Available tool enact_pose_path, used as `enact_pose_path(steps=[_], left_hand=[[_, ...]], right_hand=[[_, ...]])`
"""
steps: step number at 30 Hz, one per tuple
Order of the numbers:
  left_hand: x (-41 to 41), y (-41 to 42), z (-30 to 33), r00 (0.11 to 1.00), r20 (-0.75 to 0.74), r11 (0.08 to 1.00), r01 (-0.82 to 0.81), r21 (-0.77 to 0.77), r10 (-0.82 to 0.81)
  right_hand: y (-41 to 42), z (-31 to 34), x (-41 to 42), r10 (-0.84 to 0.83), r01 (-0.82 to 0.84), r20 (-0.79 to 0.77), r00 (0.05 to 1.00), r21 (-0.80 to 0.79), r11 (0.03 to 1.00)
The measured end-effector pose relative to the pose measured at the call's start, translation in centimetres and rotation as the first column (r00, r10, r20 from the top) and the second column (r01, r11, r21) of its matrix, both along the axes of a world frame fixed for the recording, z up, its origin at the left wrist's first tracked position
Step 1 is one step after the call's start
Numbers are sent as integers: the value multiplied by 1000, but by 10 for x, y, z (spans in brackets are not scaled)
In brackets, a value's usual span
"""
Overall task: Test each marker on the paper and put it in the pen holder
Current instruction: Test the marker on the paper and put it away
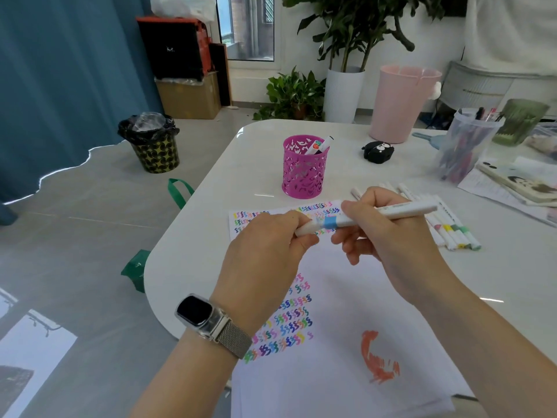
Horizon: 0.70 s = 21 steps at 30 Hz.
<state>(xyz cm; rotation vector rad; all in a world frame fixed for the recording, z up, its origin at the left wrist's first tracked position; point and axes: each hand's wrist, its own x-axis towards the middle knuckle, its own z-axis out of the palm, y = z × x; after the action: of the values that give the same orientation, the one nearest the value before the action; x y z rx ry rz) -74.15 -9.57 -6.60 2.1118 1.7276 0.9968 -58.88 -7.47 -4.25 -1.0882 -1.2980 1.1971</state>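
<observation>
We hold one marker [366, 217] level above the paper [340, 297]. Left hand [265, 245] fingers pinch the cap end; right hand [388, 233] fingers wrap the barrel. Likely uncapping; next calls for a straight pull, then a stroke on paper. Pink pen holder [304, 170] on the counter [241, 164] already has a couple of markers; more markers [452, 233] lie loose to the right.

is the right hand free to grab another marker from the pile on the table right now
Probably not yet. The right hand grips the blue-banded marker, whose other end the left hand holds. The pile of markers lies just beyond it, with nothing between.
</observation>
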Motion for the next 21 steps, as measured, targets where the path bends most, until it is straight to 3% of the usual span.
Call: enact_pose_path(steps=[4, 7, 12, 18, 21], left_hand=[[2, -2, -3, 993, 68, 993, 90, 74, -95], [6, -7, -8, 987, 146, 987, 37, 157, -60], [5, -7, -18, 999, 50, 969, 1, 248, -14], [5, -15, -16, 998, 41, 983, 34, 182, -42], [7, -14, 0, 996, 92, 996, -2, 89, -6]], right_hand=[[3, 0, -1, -65, 61, -50, 997, -74, 995], [1, -4, -5, -47, 17, -151, 987, -193, 981], [-2, -7, -10, -23, -8, -120, 993, -254, 967], [2, -12, -9, 34, -84, -167, 985, -302, 950], [13, -9, -9, 10, -47, -161, 987, -228, 973]])
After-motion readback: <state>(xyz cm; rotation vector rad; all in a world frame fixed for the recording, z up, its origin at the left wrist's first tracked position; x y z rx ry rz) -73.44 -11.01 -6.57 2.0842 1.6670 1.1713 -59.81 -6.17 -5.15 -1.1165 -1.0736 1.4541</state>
